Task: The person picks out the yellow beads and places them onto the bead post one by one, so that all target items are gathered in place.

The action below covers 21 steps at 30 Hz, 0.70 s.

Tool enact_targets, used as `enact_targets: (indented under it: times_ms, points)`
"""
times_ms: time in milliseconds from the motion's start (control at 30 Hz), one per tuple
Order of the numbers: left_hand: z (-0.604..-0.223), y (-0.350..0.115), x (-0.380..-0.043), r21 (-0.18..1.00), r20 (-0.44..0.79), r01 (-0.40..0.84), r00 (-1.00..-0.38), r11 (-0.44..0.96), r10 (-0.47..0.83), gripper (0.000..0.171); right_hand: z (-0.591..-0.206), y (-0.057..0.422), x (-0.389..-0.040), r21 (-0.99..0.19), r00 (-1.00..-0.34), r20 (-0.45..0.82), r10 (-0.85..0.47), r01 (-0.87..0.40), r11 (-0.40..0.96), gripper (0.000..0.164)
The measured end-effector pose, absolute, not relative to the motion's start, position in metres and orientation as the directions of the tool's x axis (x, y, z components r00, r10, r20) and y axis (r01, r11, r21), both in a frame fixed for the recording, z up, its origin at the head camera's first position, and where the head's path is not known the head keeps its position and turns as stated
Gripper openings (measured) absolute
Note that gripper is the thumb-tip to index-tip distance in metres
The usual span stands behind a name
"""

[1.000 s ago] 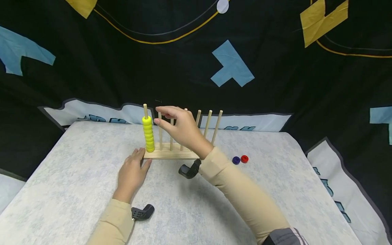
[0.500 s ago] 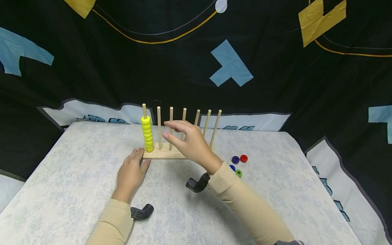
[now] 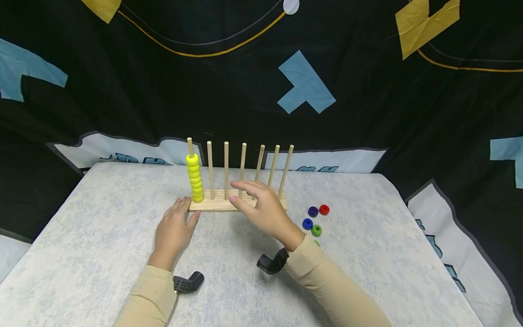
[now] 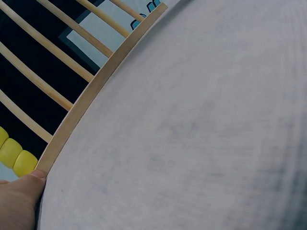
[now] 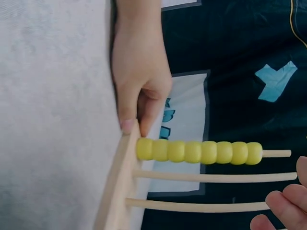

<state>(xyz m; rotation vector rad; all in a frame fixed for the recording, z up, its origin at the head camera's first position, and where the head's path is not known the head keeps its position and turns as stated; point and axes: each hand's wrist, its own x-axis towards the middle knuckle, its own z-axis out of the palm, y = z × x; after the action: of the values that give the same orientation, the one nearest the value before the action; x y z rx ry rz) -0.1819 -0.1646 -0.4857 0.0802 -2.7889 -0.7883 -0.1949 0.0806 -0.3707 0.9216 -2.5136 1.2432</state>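
Observation:
A wooden bead rack [image 3: 214, 207] with several upright pegs stands on the table. Its leftmost peg carries a stack of yellow beads [image 3: 194, 178], with the peg's tip showing above; the other pegs look bare. At the base's left end, my left hand [image 3: 173, 232] grips the corner, thumb on the front edge and fingers round the end, as the right wrist view shows. My right hand [image 3: 266, 211] hovers in front of the middle pegs, thumb and fingers apart and nothing between them. Its fingertips [image 5: 283, 206] also show beside the pegs in the right wrist view.
To the right of the rack lie loose beads: purple [image 3: 313, 211], red [image 3: 324, 209], blue [image 3: 308, 224] and green [image 3: 316, 230]. Another green bead [image 3: 317, 243] is mostly hidden behind the right sleeve. A dark printed cloth [image 3: 229, 100] hangs behind the table [image 3: 106, 236].
My right hand has drawn back from near the yellow stack, moving right and toward me. More loose beads have come into view beside the right forearm. The left hand keeps its place.

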Motion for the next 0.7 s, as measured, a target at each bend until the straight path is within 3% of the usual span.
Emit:
enact_targets:
  times_ms: [700]
  points:
    - [-0.488,-0.166,-0.180,0.517,0.242,0.044,-0.965,0.855,-0.097,0.059,-0.409,0.136,-0.180,-0.616,-0.847,0.373,-0.378,-0.531,0.582,0.039]
